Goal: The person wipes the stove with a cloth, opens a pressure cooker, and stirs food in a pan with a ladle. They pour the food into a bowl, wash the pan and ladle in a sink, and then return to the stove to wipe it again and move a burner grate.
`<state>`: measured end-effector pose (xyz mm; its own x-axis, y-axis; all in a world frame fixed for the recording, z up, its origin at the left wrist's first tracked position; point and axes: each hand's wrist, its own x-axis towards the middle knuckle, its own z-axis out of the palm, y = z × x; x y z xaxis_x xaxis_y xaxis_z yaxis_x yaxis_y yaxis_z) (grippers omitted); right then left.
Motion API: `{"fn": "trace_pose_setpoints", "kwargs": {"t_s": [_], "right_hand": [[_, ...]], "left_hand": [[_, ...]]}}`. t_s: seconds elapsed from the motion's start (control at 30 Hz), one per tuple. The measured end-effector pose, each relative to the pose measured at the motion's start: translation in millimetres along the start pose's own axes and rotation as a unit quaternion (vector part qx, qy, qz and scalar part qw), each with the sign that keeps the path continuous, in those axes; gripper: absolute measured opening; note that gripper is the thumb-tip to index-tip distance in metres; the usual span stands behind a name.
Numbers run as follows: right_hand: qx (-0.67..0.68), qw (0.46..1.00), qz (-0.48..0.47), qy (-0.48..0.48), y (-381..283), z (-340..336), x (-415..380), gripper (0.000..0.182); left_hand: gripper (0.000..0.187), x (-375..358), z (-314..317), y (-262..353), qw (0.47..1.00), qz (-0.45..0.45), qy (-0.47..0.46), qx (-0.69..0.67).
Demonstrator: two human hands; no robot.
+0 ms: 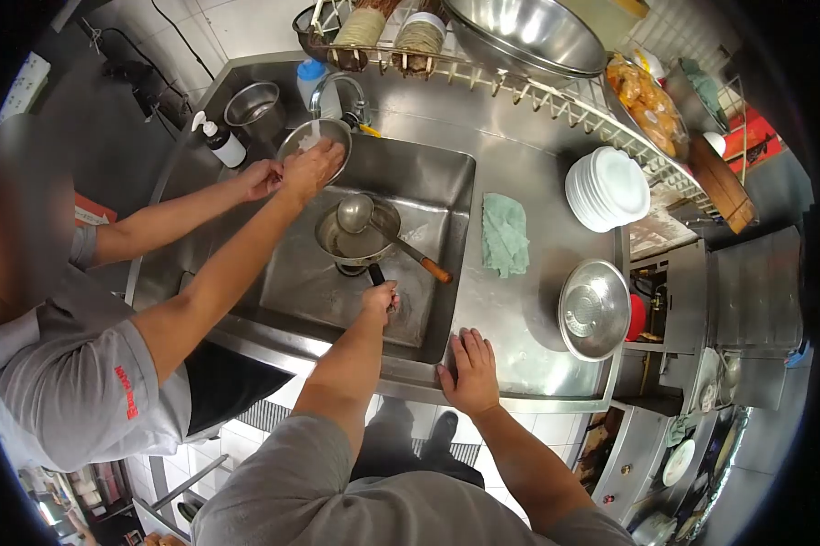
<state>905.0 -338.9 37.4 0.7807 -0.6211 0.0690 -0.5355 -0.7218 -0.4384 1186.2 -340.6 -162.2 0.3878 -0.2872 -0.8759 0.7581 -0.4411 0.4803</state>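
Note:
My left hand [381,298] is wrapped round the black handle of a metal saucepan [336,242] in the sink [419,314]. Across the pan lies a ladle [356,213], its bowl over the pan and its wooden-tipped handle pointing right. Resting with fingers apart, my right hand [471,371] lies on the steel counter's front edge, right of the sink, and holds nothing. Nearest to it on the counter is a green cloth [505,235].
A co-worker's hands [315,171] hold a metal bowl [341,136] beneath the faucet [356,98]. Left of them stand a soap pump bottle [223,146] and a metal pot [255,110]. White plates [607,188] and a colander [594,309] occupy the counter's right side.

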Motion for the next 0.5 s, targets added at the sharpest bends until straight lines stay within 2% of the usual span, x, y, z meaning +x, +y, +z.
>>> {"fn": "trace_pose_setpoints", "kwargs": {"t_s": [0.1,0.23,0.3,0.33,0.4,0.43,0.47,0.5], "right_hand": [[0.001,1.000,-0.006,-0.003,0,2,2,0.059],[-0.006,1.000,-0.019,0.008,0,3,1,0.056],[-0.017,0.999,-0.034,0.009,1,8,-2,0.054],[-0.013,0.999,-0.042,0.018,2,10,-3,0.053],[0.003,0.997,-0.065,0.034,4,15,-7,0.052],[0.005,0.998,-0.063,0.030,2,15,-7,0.052],[0.003,0.997,-0.073,0.032,3,16,-10,0.051],[-0.023,0.995,-0.087,0.048,12,28,-14,0.050]], "left_hand": [[0.024,33,-9,-7,0.999,-0.028,0.016,0.043],[0.054,52,-16,-16,0.975,-0.079,0.033,0.207],[0.066,48,-30,-19,0.983,-0.091,-0.072,0.143],[0.063,26,-30,-9,0.984,-0.102,-0.056,0.138],[0.056,8,-30,-9,0.986,0.009,-0.079,0.148],[0.051,13,-38,-17,0.971,0.130,-0.109,0.168],[0.061,-64,-39,-1,0.937,0.263,-0.005,0.230],[0.049,-93,-37,-19,0.913,0.397,0.036,0.086]]}}
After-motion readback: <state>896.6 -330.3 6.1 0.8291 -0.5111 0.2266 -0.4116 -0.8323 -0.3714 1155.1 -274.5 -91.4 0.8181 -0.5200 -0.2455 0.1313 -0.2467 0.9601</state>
